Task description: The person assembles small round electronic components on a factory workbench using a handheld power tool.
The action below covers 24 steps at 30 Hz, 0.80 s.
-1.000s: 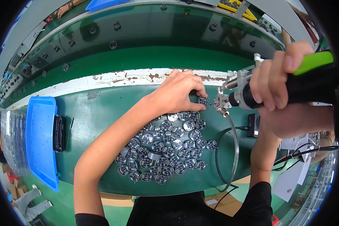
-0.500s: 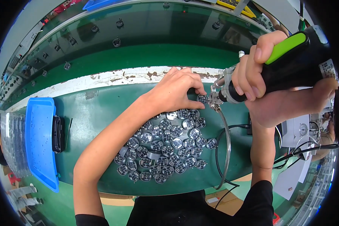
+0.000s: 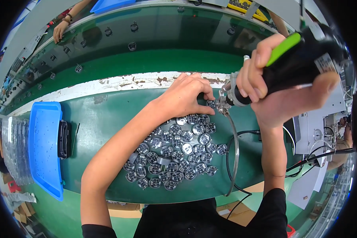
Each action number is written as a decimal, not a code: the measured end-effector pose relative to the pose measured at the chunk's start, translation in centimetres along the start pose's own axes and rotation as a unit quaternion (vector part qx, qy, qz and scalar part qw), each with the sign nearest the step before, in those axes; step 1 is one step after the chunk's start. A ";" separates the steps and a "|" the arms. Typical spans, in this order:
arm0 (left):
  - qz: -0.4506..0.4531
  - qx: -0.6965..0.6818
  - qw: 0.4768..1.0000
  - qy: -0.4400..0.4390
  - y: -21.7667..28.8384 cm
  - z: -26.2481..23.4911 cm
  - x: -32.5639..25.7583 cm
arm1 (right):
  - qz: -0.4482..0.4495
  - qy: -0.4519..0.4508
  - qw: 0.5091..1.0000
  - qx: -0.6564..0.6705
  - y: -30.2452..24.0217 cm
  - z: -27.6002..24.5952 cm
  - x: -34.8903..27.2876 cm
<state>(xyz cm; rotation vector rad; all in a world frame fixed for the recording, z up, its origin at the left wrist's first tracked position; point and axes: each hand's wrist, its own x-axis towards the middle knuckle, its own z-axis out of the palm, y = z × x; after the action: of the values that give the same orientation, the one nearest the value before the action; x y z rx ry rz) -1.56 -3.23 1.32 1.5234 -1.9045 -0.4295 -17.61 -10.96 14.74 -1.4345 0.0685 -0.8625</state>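
Round black-and-silver circuit part (image 3: 211, 104), probably light, stiff, fragile; my left hand (image 3: 186, 94) is pinching its rim, seemingly safest; my right hand (image 3: 274, 105) is gripping a black-and-green handheld tool (image 3: 299, 65).

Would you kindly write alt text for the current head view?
A person's right hand holds a black tool, its metal end at a small round part pinched in the left hand. Many similar parts lie on the green table, with a blue tray at left.
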 end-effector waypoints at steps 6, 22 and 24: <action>0.027 -0.086 0.995 -0.030 -1.0 -2.1 -0.2 | -0.058 -0.107 0.993 -0.001 -5.3 -2.1 -1.9; -0.178 0.197 0.940 0.215 -9.3 -8.3 0.0 | -0.079 -0.107 0.991 -0.003 -4.8 -2.5 0.0; -0.060 0.141 0.970 0.191 -6.6 -6.9 1.4 | -0.089 -0.113 0.990 -0.012 -5.2 -2.8 -0.2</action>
<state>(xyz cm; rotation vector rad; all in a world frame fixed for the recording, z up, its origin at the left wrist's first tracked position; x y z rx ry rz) 7.74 -5.34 2.75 1.7627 -1.6224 0.0891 -21.66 -12.61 18.63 -1.5685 -0.2235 -0.8403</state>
